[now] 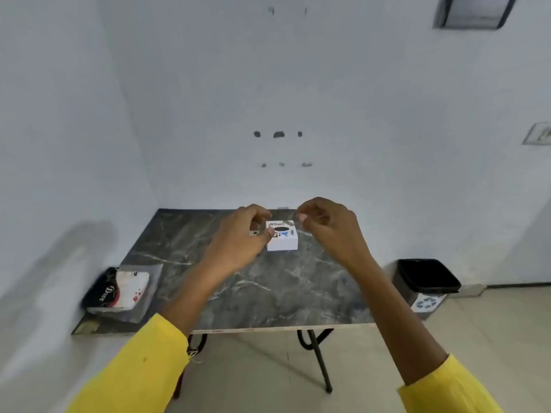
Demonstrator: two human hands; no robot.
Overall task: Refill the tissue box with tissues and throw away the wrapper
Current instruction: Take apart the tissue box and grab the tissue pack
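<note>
A dark marbled table [286, 287] is standing in the corner of a bare white room, its far edge against the back wall [268, 84] and its left side against the side wall. Black metal legs [320, 359] are showing beneath its pale front edge, and a light tiled floor [477, 317] is spreading out to the right. Small dark holes are dotting the back wall above the table.

A white tissue box [283, 238] with a dark oval opening on top is sitting near the far middle of the table. The left hand [241, 236] is hovering just in front of and left of the box, fingers curled, thumb tip close to the box's left edge; whether it is touching is unclear. The right hand [328, 225] is hanging just to the right of the box with fingers curled inward, and I cannot tell whether it is pinching anything. Both arms are wearing yellow sleeves [143, 365].

A wrapped pack of tissues [125, 289] is lying at the table's near left corner. A black bin [426, 278] is standing on the floor beside the table's right side.
</note>
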